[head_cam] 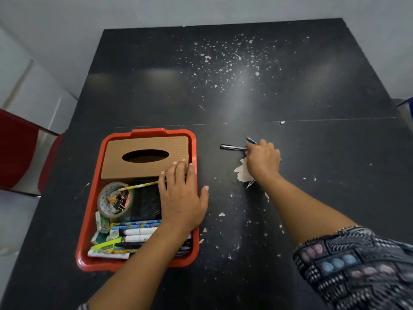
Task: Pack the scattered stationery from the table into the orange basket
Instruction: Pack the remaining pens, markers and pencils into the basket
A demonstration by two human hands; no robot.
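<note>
Pens, slim and dark [233, 147], lie on the black table [312, 186] with their long axis running left to right, right of the orange plastic basket [192, 139]. The right hand [262, 161] is on them, fingers curled over their right ends, though the exact grip is hidden. The left hand [182, 198] rests flat, fingers straight, on the basket's right side, nearer the drop point.

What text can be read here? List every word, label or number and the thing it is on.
None can be read.
Markers in the basket: printed labels, too blurred.
Green-yellow packet: print shows, too small to read.
Tape roll: dotted pattern only, no words made out.
Tissue box: no text shows.
Pens by the right hand: no legible marks.
</note>
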